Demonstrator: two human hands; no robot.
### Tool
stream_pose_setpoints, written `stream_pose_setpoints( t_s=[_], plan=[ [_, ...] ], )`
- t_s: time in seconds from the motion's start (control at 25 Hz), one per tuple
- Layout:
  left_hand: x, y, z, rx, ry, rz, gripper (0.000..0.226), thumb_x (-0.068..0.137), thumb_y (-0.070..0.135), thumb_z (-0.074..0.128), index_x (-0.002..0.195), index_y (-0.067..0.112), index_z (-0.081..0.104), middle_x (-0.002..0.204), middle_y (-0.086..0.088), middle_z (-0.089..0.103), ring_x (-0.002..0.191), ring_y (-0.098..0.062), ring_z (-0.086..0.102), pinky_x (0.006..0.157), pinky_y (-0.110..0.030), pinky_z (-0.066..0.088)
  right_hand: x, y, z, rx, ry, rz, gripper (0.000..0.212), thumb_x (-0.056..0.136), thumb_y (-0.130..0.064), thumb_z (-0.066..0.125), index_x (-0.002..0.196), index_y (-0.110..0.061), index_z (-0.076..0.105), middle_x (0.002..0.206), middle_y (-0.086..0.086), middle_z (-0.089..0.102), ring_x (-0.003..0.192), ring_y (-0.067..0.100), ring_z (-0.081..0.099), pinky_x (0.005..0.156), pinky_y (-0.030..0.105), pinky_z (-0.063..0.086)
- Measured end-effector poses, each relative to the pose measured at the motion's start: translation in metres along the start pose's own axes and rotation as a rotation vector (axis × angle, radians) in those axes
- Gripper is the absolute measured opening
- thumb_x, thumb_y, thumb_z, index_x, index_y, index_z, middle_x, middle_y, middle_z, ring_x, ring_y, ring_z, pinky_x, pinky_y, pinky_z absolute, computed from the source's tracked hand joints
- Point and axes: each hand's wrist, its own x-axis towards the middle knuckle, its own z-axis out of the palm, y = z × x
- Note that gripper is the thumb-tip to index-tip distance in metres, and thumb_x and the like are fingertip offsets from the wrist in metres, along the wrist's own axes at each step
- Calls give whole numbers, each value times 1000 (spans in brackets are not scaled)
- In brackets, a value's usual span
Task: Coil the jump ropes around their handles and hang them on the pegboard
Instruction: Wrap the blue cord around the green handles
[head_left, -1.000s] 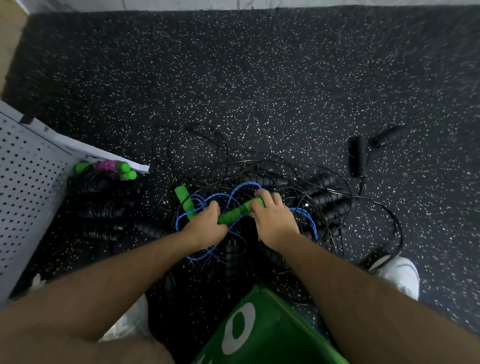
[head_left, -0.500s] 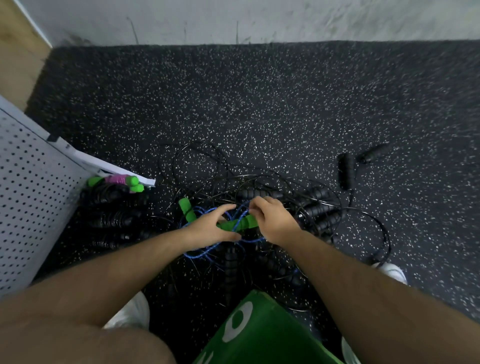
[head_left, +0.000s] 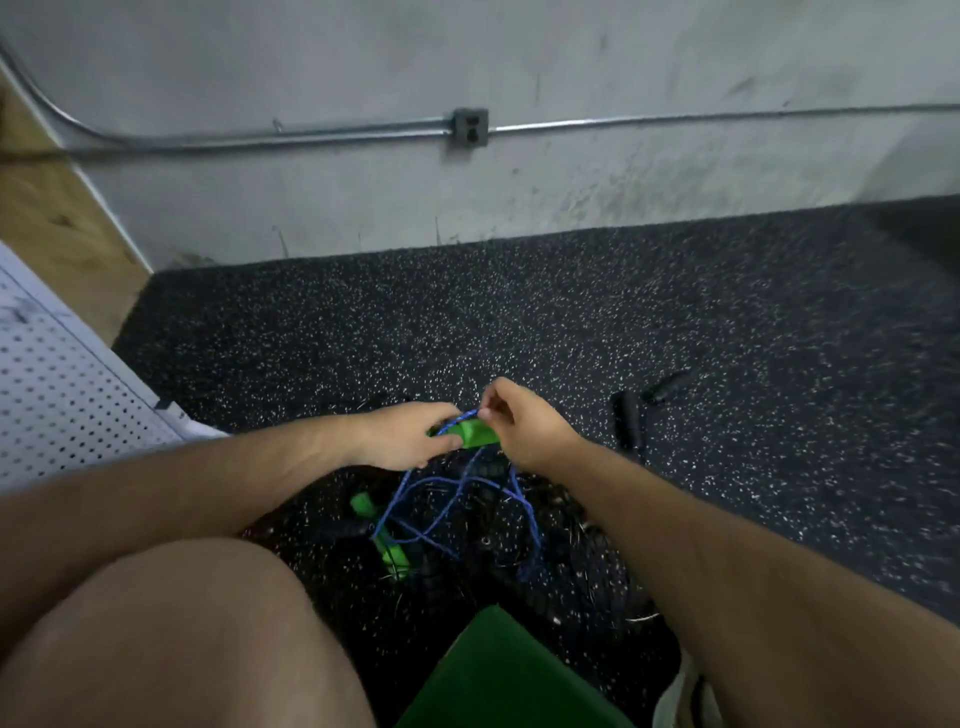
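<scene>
My left hand grips a green handle of the blue jump rope, lifted off the floor. My right hand pinches the blue cord right at that handle. The rest of the blue cord hangs down in loops to the second green handle lying on the floor. Under it lies a tangle of black ropes, partly hidden by my arms. The white pegboard leans at the left edge.
A pair of black handles lies apart on the speckled rubber floor to the right. A green box sits at the bottom centre between my knee and right arm. A grey wall with conduit and an outlet stands ahead.
Both hands have lifted one green handle off the pile; the blue cord now hangs from it. The view has tilted up, showing the wall.
</scene>
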Motion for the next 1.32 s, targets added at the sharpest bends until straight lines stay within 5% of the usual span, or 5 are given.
stream_pose_setpoints(
  t_s=[0.32, 0.52, 0.72, 0.96, 1.32],
  plan=[
    [-49, 63, -80, 75, -1, -112, 46, 103, 40, 52, 144, 27, 37, 103, -10, 65, 82, -22, 71, 67, -38, 61, -34, -83, -75, -455, 23, -145, 9, 102, -14, 47, 106, -22, 46, 100, 0, 56, 90, 25, 53, 74, 46, 50],
    [-69, 110, -85, 194, 126, -152, 76, 91, 18, 60, 157, 27, 22, 146, -6, 40, 123, -25, 55, 91, -36, 53, -41, -129, -130, -500, 39, -267, 19, 93, 1, 49, 101, -16, 46, 86, -3, 60, 78, 21, 57, 62, 38, 46],
    [-65, 128, -60, -199, 149, -12, 26, 103, 28, 54, 129, 25, 58, 113, 13, 74, 109, -3, 64, 107, -34, 44, -48, -151, -147, -364, 171, -397, 7, 103, -12, 46, 99, -15, 51, 83, 3, 62, 74, 23, 57, 66, 41, 47],
    [-50, 121, -49, -293, 119, 15, 59, 92, 45, 70, 143, 40, 41, 92, -1, 78, 93, -12, 74, 98, -36, 49, -45, -155, -157, -154, 271, -425, 11, 102, -9, 46, 98, -16, 54, 77, -7, 62, 69, 5, 56, 64, 22, 46],
    [-31, 122, -31, -385, 256, -72, 14, 104, 22, 54, 93, 14, 60, 82, -4, 75, 57, -14, 58, 60, -35, 48, -42, -150, -156, 30, 258, -339, 11, 102, -9, 49, 96, -14, 57, 81, -1, 67, 74, 11, 60, 71, 32, 54]
  ],
)
